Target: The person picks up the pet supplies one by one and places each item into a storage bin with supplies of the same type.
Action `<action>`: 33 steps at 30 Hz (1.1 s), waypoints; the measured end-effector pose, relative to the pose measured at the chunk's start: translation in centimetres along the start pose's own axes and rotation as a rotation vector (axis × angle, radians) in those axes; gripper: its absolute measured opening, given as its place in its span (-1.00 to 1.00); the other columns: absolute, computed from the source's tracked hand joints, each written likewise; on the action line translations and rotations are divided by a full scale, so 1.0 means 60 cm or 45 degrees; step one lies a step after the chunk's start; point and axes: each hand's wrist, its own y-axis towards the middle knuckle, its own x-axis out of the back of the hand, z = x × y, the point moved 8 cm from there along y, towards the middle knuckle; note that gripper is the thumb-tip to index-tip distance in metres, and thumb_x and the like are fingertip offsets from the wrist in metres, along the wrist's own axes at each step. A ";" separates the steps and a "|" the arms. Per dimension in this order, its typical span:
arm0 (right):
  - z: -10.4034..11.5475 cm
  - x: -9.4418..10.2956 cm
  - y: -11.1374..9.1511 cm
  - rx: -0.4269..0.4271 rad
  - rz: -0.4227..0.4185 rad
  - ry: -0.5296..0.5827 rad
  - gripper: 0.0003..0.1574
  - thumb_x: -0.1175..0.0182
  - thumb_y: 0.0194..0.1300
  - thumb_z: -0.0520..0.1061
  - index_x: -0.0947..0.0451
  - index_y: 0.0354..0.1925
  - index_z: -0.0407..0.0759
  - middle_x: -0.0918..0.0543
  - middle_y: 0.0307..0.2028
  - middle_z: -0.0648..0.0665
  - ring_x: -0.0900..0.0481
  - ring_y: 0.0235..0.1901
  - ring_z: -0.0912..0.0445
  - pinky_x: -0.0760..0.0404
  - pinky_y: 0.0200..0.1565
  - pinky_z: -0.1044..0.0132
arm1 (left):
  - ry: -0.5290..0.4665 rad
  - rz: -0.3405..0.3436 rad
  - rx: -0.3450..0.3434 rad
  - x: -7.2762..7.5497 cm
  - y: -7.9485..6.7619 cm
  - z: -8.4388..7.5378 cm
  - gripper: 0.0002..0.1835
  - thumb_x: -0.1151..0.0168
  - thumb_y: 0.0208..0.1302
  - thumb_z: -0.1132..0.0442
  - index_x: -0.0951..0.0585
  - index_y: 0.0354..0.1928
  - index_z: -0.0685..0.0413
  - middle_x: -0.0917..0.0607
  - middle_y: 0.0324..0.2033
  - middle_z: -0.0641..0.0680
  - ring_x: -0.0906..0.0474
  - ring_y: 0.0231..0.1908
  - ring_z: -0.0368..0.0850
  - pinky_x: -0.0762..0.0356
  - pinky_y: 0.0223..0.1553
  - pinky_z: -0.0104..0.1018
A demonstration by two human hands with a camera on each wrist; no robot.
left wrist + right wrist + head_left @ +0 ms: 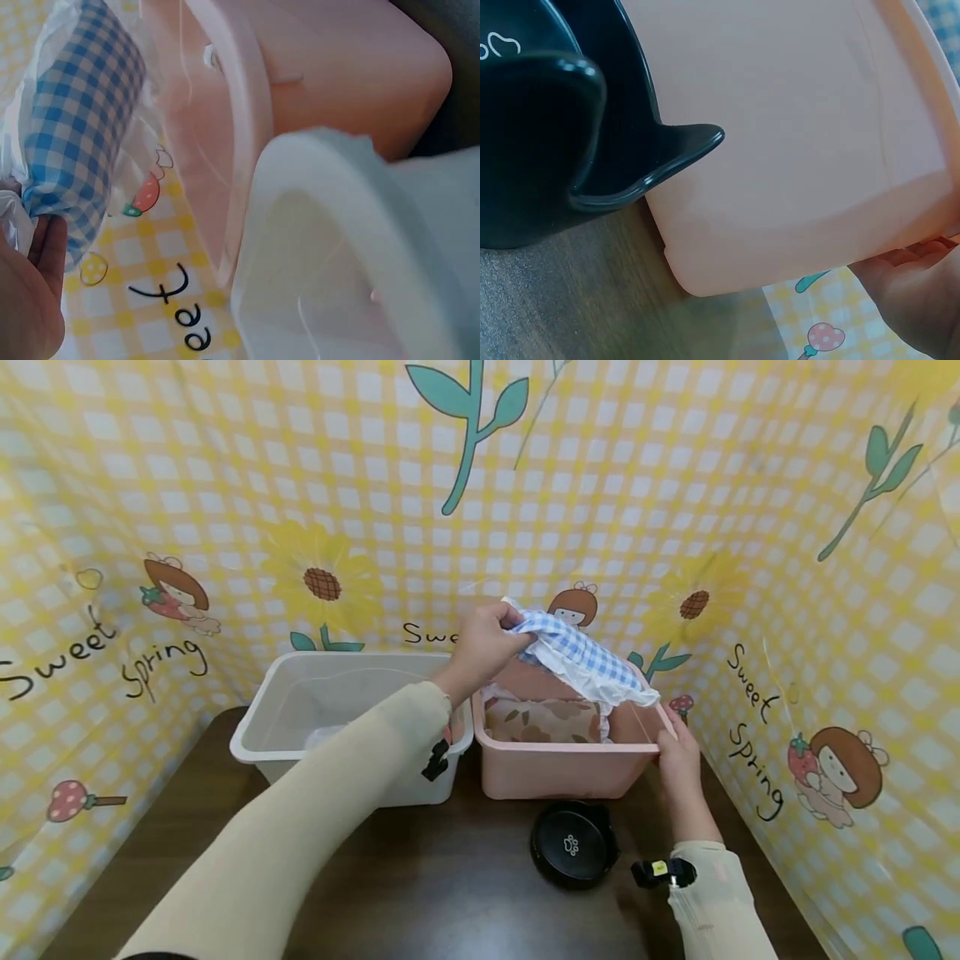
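Observation:
My left hand (487, 639) pinches one end of a blue-and-white gingham cloth piece (577, 652) with white ruffled edges. Raised over the pink bin (566, 772), the cloth slants down to the bin's right rim. In the left wrist view the gingham cloth (86, 112) looks puffed and rounded, with left fingers (51, 251) at its lower end. My right hand (681, 768) grips the right rim of the bin. Inside the bin lies a tan cloth with brown leaf prints (551, 722), partly hidden by the bin's front wall.
A white bin (281, 756) stands left of the pink one, with something pale and clear inside. In front of the pink bin, a black pet bowl (572, 845) with a paw print and ear-shaped points sits on the dark wooden table (420, 893). Yellow checked sheeting (420, 560) surrounds the table.

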 end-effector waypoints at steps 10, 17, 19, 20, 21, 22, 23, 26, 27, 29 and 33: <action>-0.002 -0.003 -0.007 -0.021 0.006 0.048 -0.29 0.03 0.35 -0.16 -0.18 0.44 0.07 -0.23 0.44 -0.03 -0.24 0.34 0.10 -0.40 0.14 0.38 | 0.160 0.159 0.033 -0.058 0.004 0.001 -0.83 -0.44 0.05 0.19 -0.59 -0.39 -0.02 -0.66 -0.40 -0.08 -0.55 -0.34 -0.20 -0.55 -0.33 -0.39; 0.029 -0.014 -0.030 -0.016 0.053 0.053 -0.24 0.09 0.33 -0.24 -0.09 0.47 -0.04 -0.15 0.47 -0.08 -0.15 0.42 0.02 -0.20 0.38 0.07 | 0.315 0.257 -0.019 -0.090 0.004 -0.007 -0.82 -0.39 0.08 0.18 -0.55 -0.50 0.02 -0.59 -0.54 -0.03 -0.44 -0.48 -0.17 -0.43 -0.48 -0.41; 0.032 -0.014 -0.032 -0.016 0.046 0.047 -0.22 0.11 0.29 -0.28 -0.10 0.47 -0.05 -0.16 0.46 -0.09 -0.17 0.41 0.02 -0.22 0.36 0.07 | 0.382 0.294 -0.039 -0.100 0.002 -0.010 -0.82 -0.37 0.11 0.18 -0.54 -0.51 0.03 -0.57 -0.56 -0.03 -0.41 -0.50 -0.19 -0.40 -0.47 -0.41; 0.033 -0.013 -0.031 -0.017 0.046 0.047 -0.21 0.12 0.27 -0.29 -0.10 0.47 -0.04 -0.17 0.46 -0.08 -0.17 0.41 0.02 -0.22 0.36 0.08 | 0.418 0.313 -0.049 -0.104 0.001 -0.011 -0.82 -0.36 0.12 0.17 -0.54 -0.50 0.01 -0.57 -0.56 -0.04 -0.41 -0.50 -0.20 -0.39 -0.46 -0.42; 0.033 -0.012 -0.030 -0.017 0.043 0.049 -0.20 0.12 0.27 -0.29 -0.11 0.46 -0.03 -0.17 0.46 -0.08 -0.17 0.41 0.02 -0.23 0.36 0.07 | 0.447 0.338 -0.053 -0.110 0.000 -0.011 -0.82 -0.35 0.12 0.16 -0.54 -0.49 -0.01 -0.57 -0.55 -0.07 -0.42 -0.50 -0.21 -0.39 -0.45 -0.42; 0.031 -0.011 -0.027 -0.018 0.040 0.054 -0.20 0.13 0.26 -0.30 -0.11 0.46 -0.02 -0.18 0.45 -0.07 -0.18 0.41 0.02 -0.23 0.36 0.07 | 0.462 0.370 -0.053 -0.115 -0.001 -0.011 -0.83 -0.34 0.13 0.15 -0.54 -0.48 -0.02 -0.56 -0.55 -0.08 -0.43 -0.50 -0.22 -0.39 -0.45 -0.42; 0.028 -0.009 -0.024 -0.015 0.039 0.058 -0.19 0.14 0.25 -0.31 -0.12 0.46 -0.01 -0.18 0.45 -0.07 -0.18 0.41 0.01 -0.22 0.36 0.06 | 0.469 0.398 -0.052 -0.121 -0.004 -0.010 -0.83 -0.34 0.14 0.14 -0.55 -0.48 -0.02 -0.55 -0.56 -0.09 -0.43 -0.51 -0.23 -0.40 -0.45 -0.42; 0.017 -0.003 -0.013 -0.009 0.039 0.072 -0.19 0.16 0.25 -0.30 -0.13 0.46 0.03 -0.19 0.45 -0.04 -0.19 0.40 0.02 -0.21 0.37 0.05 | 0.403 0.465 -0.026 -0.133 -0.013 -0.005 -0.82 -0.34 0.14 0.18 -0.53 -0.50 0.00 -0.50 -0.58 -0.07 -0.43 -0.52 -0.21 -0.39 -0.48 -0.42; 0.013 -0.002 -0.009 0.000 0.037 0.073 -0.20 0.16 0.26 -0.29 -0.14 0.46 0.04 -0.19 0.45 -0.03 -0.19 0.40 0.03 -0.22 0.37 0.05 | 0.357 0.475 -0.006 -0.134 -0.017 -0.002 -0.82 -0.33 0.14 0.20 -0.52 -0.50 0.02 -0.48 -0.58 -0.05 -0.42 -0.53 -0.20 -0.39 -0.50 -0.42; 0.005 0.000 -0.003 0.010 0.031 0.065 -0.21 0.16 0.27 -0.28 -0.15 0.45 0.07 -0.20 0.45 -0.02 -0.20 0.39 0.05 -0.23 0.36 0.07 | 0.284 0.466 0.033 -0.134 -0.025 0.005 -0.81 -0.34 0.13 0.25 -0.50 -0.50 0.04 -0.45 -0.58 -0.01 -0.40 -0.53 -0.18 -0.38 -0.51 -0.41; -0.003 -0.003 -0.002 0.016 0.024 0.025 -0.22 0.14 0.27 -0.26 -0.15 0.45 0.08 -0.21 0.44 0.00 -0.22 0.38 0.07 -0.24 0.36 0.09 | 0.188 0.412 0.119 -0.125 -0.039 0.021 -0.83 -0.38 0.08 0.27 -0.52 -0.44 0.03 -0.52 -0.50 -0.03 -0.42 -0.47 -0.17 -0.43 -0.47 -0.40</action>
